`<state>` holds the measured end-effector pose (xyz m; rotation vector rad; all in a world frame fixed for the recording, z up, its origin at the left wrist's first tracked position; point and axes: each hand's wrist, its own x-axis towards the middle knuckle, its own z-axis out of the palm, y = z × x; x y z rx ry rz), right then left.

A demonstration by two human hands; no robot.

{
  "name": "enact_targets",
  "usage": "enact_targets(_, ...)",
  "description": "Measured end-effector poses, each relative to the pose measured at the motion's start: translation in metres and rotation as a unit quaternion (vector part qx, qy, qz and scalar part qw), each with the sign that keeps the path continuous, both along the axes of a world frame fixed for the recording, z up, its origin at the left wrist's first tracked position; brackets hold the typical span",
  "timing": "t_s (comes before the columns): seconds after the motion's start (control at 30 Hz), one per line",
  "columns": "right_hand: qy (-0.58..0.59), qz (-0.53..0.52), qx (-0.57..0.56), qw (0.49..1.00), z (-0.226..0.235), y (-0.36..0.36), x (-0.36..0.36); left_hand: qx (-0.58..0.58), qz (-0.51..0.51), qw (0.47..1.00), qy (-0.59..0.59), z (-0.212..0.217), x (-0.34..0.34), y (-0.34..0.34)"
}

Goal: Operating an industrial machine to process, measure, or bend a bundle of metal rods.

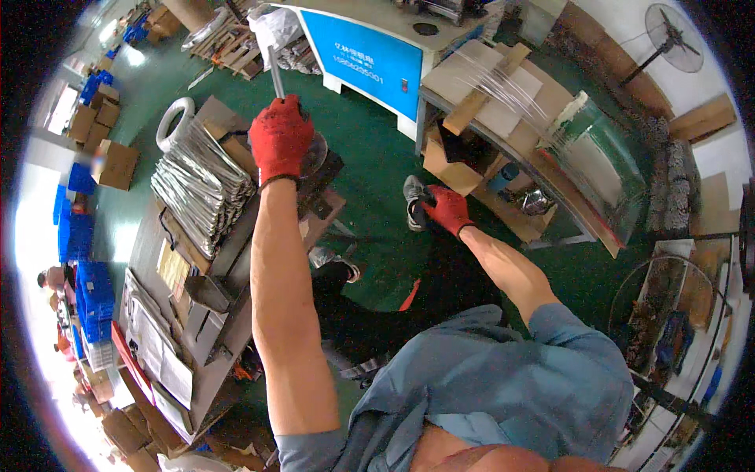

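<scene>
My left hand [281, 140], in a red work glove, is closed around a bare metal rod [275, 72] that sticks up past the fist. Just under that hand are a round, shiny disc [316, 155] and dark machine parts, partly covered by the glove. At the bench beside it lies a stack of folded silvery metal strips [203, 187]. My right hand [448, 211], also in a red glove, is low over my dark-clothed leg, close to a grey shoe [414, 203]. Its fingers look loosely apart, with nothing seen in them.
A workbench [200, 385] runs along my left, bearing papers [157, 346] and a white ring-shaped coil [174, 123]. Ahead stands a blue-panelled machine [366, 67]. On the right are a table with cardboard [491, 86], an open box [452, 161] and a fan [674, 38].
</scene>
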<state>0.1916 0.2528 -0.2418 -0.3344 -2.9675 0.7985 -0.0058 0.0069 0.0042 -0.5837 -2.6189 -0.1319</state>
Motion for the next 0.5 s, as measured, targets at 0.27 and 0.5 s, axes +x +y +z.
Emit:
enact_targets(0.27, -0.03, 0.059, -0.087, 0.994, 0.016, 0.017, -0.005, -0.019, -0.026, 0.999, -0.011, 0.001, -0.002, -0.001)
enact_targets(0.5, 0.05, 0.134, -0.103, 0.984, 0.042, 0.042, -0.012, -0.016, 0.01, 0.997, -0.072, 0.009, 0.0, 0.003)
